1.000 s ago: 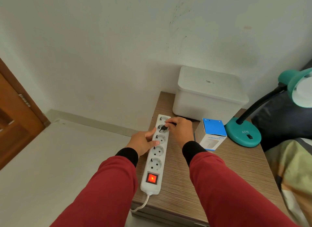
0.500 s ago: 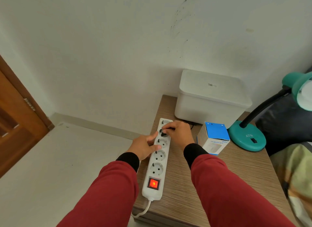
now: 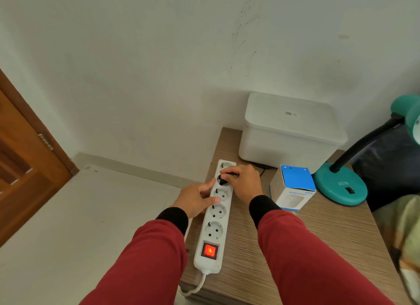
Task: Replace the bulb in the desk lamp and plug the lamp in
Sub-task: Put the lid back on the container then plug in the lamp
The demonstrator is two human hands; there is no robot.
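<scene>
Power strip (image 3: 217, 210): lies lengthways on the bench (image 3: 318, 232), running away from you, switch lit.
Left hand (image 3: 196, 199): braces its left edge.
Right hand (image 3: 244, 182): pinches the black plug (image 3: 223, 179), directly over the second-farthest socket; press straight down.

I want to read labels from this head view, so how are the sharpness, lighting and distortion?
Head view: soft, even light, no harsh glare; the red switch on the white power strip glows. Wide-angle bending stretches the edges. The print on the blue-and-white box is too blurry to read reliably.
</scene>
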